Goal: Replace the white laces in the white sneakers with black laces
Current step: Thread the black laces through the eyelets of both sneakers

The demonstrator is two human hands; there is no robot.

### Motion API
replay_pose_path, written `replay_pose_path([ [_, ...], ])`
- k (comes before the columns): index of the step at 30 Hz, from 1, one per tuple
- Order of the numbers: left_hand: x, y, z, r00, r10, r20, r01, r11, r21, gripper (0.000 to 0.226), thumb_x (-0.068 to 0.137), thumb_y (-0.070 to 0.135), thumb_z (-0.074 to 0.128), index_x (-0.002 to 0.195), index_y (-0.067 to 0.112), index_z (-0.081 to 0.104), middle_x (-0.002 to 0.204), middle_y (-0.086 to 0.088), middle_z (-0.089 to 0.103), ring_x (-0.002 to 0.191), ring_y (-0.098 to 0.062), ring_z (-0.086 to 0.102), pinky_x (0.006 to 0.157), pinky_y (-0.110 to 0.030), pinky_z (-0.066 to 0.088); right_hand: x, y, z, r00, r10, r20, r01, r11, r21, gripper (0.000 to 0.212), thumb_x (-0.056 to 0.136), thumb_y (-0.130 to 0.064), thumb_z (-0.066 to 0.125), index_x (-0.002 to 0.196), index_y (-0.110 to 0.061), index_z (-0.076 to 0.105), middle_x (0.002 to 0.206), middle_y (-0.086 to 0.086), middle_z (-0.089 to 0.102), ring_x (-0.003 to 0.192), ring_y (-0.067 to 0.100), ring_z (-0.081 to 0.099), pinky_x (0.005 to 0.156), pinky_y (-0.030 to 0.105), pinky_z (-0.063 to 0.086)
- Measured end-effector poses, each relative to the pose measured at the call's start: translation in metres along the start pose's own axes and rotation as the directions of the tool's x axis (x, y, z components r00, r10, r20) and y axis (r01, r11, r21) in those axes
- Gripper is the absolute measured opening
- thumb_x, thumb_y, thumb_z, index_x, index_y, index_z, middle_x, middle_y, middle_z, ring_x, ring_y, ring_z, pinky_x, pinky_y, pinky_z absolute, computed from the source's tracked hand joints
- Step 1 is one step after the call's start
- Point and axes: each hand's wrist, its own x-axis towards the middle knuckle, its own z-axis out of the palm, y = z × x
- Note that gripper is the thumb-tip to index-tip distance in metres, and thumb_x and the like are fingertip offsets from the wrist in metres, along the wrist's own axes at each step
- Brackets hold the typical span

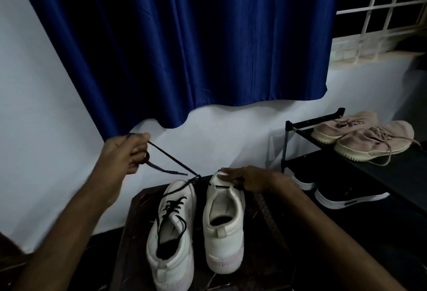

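Two white sneakers stand side by side on a dark stool (129,233), heels toward me. The left sneaker (172,240) carries a black lace through its eyelets, with loose ends trailing over the opening. On the right sneaker (223,228) a single black bar shows across the front eyelets. My left hand (126,152) is raised to the upper left, shut on a black lace (172,162) that runs taut down toward the sneakers' toes. My right hand (245,178) presses down on the toe of the right sneaker. No white laces are visible.
A black shoe rack (300,126) stands at the right with a pair of beige sneakers (369,142) on top and dark shoes (346,198) below. A blue curtain (196,48) hangs over the white wall behind. A barred window (381,13) is at the upper right.
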Motion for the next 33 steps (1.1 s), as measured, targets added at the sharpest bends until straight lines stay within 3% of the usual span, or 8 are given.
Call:
replay_pose_path([
  [5,-0.013,0.006,-0.004,0.99,0.004,0.138,-0.036,0.973,0.227,0.057,0.098,0.022,0.052,0.044,0.026,0.036,0.051,0.006,0.025,0.045,-0.006,0.025,0.042,-0.016,0.017,-0.012,0.0,0.001,0.994,0.062,-0.085,-0.067,0.996,-0.053,0.051,0.101,-0.026,0.042,0.15,-0.035,0.03,0.154,-0.001,0.038,0.138,0.022,0.04,0.112,0.039,0.033],
  [8,-0.011,0.006,-0.01,0.994,-0.008,0.107,-0.016,0.975,0.22,0.053,0.098,0.027,0.052,0.046,0.026,0.039,0.05,0.007,0.028,0.044,-0.004,0.026,0.041,-0.016,0.018,-0.03,0.002,-0.008,0.965,0.134,-0.226,-0.112,0.988,0.11,0.043,0.103,-0.035,0.04,0.144,-0.019,0.043,0.137,0.011,0.057,0.125,0.025,0.053,0.102,0.03,0.041],
  [14,-0.011,0.001,-0.012,0.998,0.019,0.064,-0.035,0.962,0.269,0.04,0.098,0.032,0.052,0.065,0.01,0.049,0.048,0.009,0.038,0.044,-0.003,0.034,0.042,-0.013,0.026,-0.059,-0.003,-0.027,0.998,0.059,0.036,-0.069,0.888,0.454,0.028,0.095,-0.031,0.06,0.112,-0.009,0.066,0.073,-0.001,0.064,0.071,0.016,0.057,0.069,0.03,0.043],
  [20,-0.002,0.011,-0.018,0.99,0.042,0.136,-0.086,0.939,0.334,0.044,0.096,0.041,0.054,0.061,0.015,0.058,0.057,0.001,0.046,0.057,-0.011,0.042,0.066,-0.026,0.037,-0.069,-0.043,-0.087,0.99,0.131,-0.052,-0.086,0.851,0.517,0.049,0.084,-0.056,0.063,0.123,-0.025,0.061,0.071,-0.002,0.059,0.074,0.011,0.058,0.087,0.038,0.045],
  [23,0.002,0.016,-0.014,0.988,0.049,0.146,-0.105,0.91,0.402,0.042,0.097,0.037,0.053,0.068,0.009,0.064,0.055,0.005,0.048,0.058,-0.01,0.045,0.068,-0.026,0.039,-0.072,-0.061,-0.116,0.973,0.216,-0.085,-0.141,0.841,0.523,0.038,0.091,-0.049,0.059,0.123,-0.026,0.06,0.067,-0.003,0.064,0.083,0.011,0.067,0.098,0.045,0.043],
  [28,0.007,0.027,-0.01,0.988,0.066,0.139,-0.121,0.892,0.435,0.04,0.1,0.034,0.05,0.076,0.005,0.064,0.054,0.007,0.05,0.059,-0.012,0.045,0.066,-0.028,0.039,-0.079,-0.083,-0.142,0.93,0.313,-0.191,-0.111,0.735,0.669,0.029,0.094,-0.037,0.061,0.118,-0.021,0.058,0.072,-0.002,0.061,0.074,0.012,0.06,0.085,0.041,0.052],
  [31,0.01,0.031,-0.009,0.994,0.027,0.11,-0.067,0.922,0.382,0.04,0.1,0.036,0.049,0.074,0.009,0.062,0.053,0.005,0.047,0.059,-0.015,0.042,0.064,-0.029,0.036,-0.073,-0.086,-0.145,0.883,0.37,-0.291,0.021,0.586,0.81,0.039,0.089,-0.022,0.068,0.126,-0.022,0.055,0.098,0.006,0.065,0.079,0.016,0.055,0.078,0.038,0.058],
  [33,0.009,0.033,-0.005,0.995,0.022,0.096,-0.054,0.934,0.352,0.039,0.1,0.035,0.049,0.072,0.011,0.059,0.05,0.006,0.045,0.052,-0.009,0.038,0.054,-0.022,0.033,-0.067,-0.091,-0.139,0.88,0.373,-0.294,0.014,0.598,0.801,0.04,0.09,-0.014,0.067,0.127,-0.02,0.055,0.105,0.009,0.066,0.08,0.014,0.054,0.072,0.031,0.055],
])
